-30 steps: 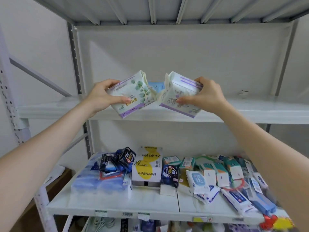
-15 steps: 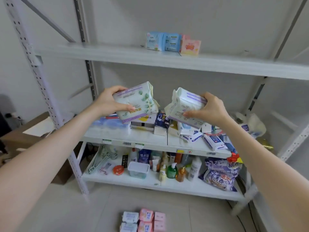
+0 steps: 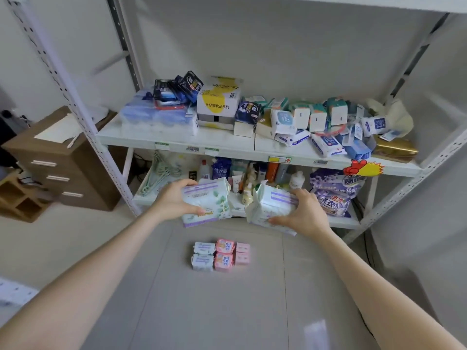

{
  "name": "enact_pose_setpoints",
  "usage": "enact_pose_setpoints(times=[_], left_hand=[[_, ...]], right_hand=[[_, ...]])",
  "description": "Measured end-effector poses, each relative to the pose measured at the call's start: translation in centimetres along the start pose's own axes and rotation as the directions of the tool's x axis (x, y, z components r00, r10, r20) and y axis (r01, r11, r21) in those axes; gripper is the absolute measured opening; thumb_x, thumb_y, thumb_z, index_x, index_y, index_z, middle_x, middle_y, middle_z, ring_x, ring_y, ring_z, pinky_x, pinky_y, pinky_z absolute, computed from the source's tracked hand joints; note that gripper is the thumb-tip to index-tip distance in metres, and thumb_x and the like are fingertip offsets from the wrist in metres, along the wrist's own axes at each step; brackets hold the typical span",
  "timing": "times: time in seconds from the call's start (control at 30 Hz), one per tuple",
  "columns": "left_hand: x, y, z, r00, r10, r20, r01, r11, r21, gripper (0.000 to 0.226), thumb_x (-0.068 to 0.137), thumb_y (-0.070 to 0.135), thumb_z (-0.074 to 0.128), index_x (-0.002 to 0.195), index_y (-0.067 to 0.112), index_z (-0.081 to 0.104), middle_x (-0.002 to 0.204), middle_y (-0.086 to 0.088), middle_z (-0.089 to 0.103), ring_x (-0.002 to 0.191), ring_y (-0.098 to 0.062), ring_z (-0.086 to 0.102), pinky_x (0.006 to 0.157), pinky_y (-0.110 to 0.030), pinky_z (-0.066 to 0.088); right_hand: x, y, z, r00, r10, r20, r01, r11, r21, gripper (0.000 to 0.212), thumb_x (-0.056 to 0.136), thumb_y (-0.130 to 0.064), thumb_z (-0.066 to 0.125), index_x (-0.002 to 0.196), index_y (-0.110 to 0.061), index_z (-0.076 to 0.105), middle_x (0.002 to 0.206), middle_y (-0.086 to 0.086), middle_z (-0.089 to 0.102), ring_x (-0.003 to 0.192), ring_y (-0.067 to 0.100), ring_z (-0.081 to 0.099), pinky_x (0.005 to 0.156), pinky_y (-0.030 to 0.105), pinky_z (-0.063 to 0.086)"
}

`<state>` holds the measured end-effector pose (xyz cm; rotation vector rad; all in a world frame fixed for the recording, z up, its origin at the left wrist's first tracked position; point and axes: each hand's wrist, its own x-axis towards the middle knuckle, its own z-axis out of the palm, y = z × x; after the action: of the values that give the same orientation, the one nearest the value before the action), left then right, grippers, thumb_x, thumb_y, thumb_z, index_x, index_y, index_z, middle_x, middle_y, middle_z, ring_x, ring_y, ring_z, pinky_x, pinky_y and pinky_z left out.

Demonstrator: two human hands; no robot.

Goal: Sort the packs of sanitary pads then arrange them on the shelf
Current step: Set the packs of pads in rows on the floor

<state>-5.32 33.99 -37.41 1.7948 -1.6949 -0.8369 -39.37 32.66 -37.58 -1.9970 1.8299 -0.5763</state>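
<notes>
My left hand [image 3: 173, 200] grips a white pad pack with green leaves and purple bands [image 3: 211, 202]. A second white and purple pad pack [image 3: 270, 207] is held in my right hand [image 3: 302, 213]. Both packs hang in the air in front of the lowest shelf, side by side and apart. Below them on the floor lies a small block of several pad packs: white ones [image 3: 203, 255] on the left, pink ones [image 3: 224, 253] in the middle and pale pink ones [image 3: 242, 252] on the right.
The middle shelf [image 3: 177, 141] carries tissue packs, a yellow and white box [image 3: 218, 101], wipes and small boxes. The bottom shelf holds bottles and a purple detergent bag [image 3: 333, 195]. A brown drawer cabinet [image 3: 58, 168] stands at the left. Grey floor lies in front.
My view has dropped from the upper shelf to the floor. Both hands came down with their packs, from upper shelf height to in front of the lowest shelf, above the packs on the floor.
</notes>
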Motion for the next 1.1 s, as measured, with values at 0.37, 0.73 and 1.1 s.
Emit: enact_pose_setpoints(times=[0.37, 0.73, 1.1], left_hand=[[0.2, -11.6, 3.1, 0.981, -0.132, 0.144, 0.121, 0.989, 0.082, 0.075, 0.046, 0.031, 0.095, 0.114, 0.028, 0.061, 0.106, 0.01, 0.066, 0.097, -0.01, 0.063, 0.083, -0.025, 0.049], [6.3, -25.3, 10.1, 0.947, -0.152, 0.283, 0.107, 0.98, 0.17, 0.076, 0.047, 0.033, 0.093, 0.116, 0.025, 0.061, 0.11, 0.006, 0.06, 0.099, -0.015, 0.059, 0.085, -0.029, 0.048], [10.9, -44.9, 24.5, 0.91, -0.226, 0.348, 0.172, 0.968, 0.181, 0.077, 0.05, 0.035, 0.093, 0.119, 0.025, 0.059, 0.111, 0.008, 0.059, 0.099, -0.013, 0.056, 0.083, -0.027, 0.045]], right_hand=[[-3.5, 1.4, 12.0, 0.976, 0.155, 0.154, -0.16, 0.987, 0.019, 0.086, 0.041, -0.064, 0.081, 0.112, -0.028, 0.05, 0.1, -0.017, 0.047, 0.106, 0.008, 0.044, 0.068, 0.03, 0.042], [-3.2, 3.2, 27.0, 0.948, 0.242, 0.205, -0.245, 0.969, -0.012, 0.084, 0.041, -0.071, 0.075, 0.109, -0.029, 0.049, 0.1, -0.021, 0.047, 0.098, 0.002, 0.038, 0.061, 0.027, 0.04], [-4.2, 13.2, 48.5, 0.917, 0.256, 0.305, -0.27, 0.963, 0.003, 0.086, 0.046, -0.066, 0.082, 0.114, -0.023, 0.052, 0.1, -0.02, 0.047, 0.104, 0.008, 0.044, 0.058, 0.009, 0.029]])
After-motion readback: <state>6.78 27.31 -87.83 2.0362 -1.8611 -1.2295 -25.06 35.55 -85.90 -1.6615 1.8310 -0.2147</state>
